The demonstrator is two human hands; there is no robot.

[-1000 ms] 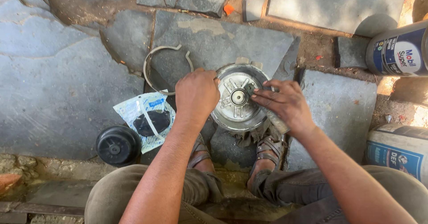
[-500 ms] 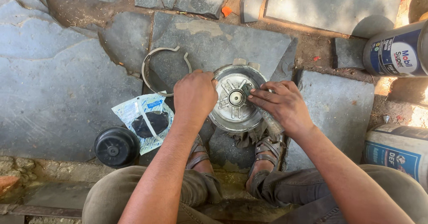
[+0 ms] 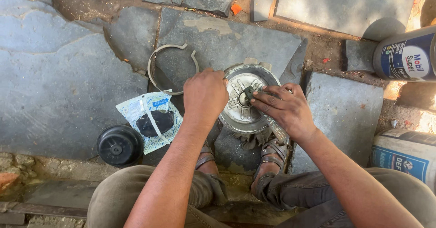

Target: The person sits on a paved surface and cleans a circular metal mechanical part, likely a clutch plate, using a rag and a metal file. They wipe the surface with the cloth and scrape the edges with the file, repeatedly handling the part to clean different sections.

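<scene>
Round grey metal hub (image 3: 240, 114) frame centre; left hand (image 3: 205, 94) clamps left rim; right hand (image 3: 281, 110) pinches dark centre nut (image 3: 248, 93), nearer.

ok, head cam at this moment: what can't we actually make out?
- Head view: left rim of the round metal housing, hidden under the left hand.
- The tool in the right hand: only its handle end shows; the palm covers the rest.
- Hub centre: partly covered by the right fingers, too small to tell the part.
- Blue can and white container: cut off by the right edge.
</scene>
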